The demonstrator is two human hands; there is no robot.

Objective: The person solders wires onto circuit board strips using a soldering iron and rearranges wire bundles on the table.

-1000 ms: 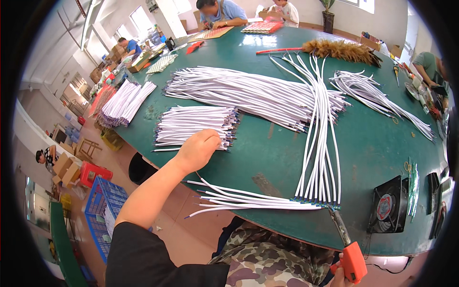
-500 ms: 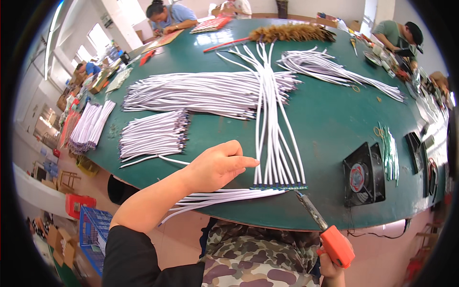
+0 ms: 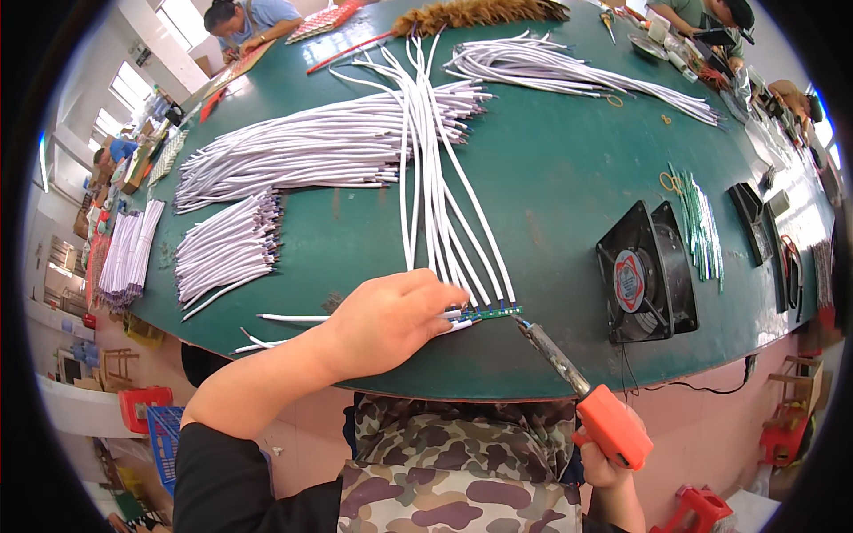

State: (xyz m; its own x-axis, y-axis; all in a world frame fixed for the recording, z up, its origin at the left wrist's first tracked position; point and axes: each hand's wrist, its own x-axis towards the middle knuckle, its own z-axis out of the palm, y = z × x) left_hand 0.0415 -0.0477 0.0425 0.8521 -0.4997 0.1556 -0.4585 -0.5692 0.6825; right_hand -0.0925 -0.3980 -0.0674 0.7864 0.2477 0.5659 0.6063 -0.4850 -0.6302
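My left hand [image 3: 382,324] is closed, with its thumb and fingers pinched on a white wire [image 3: 298,318] beside a narrow green circuit strip [image 3: 500,313]. The hand hides part of the strip and the wire's middle. From the strip's far side a fan of white wires [image 3: 435,195] runs away across the table. My right hand [image 3: 609,457] is wrapped around the red handle of a soldering iron [image 3: 558,362]. The iron's tip is right by the strip's right end; whether it touches, I cannot tell.
Bundles of white wires [image 3: 293,147] lie on the green table [image 3: 551,222], with a shorter bundle [image 3: 229,240] to the left. A black fan [image 3: 635,280] stands at right, near thin green strips [image 3: 702,222]. Brown feathery material [image 3: 480,16] lies at the far edge. Other people work around the table.
My left hand has come down toward the strip and closed on a white wire; its forefinger was stretched out before. The iron stays by the strip's right end. The whole view has shifted.
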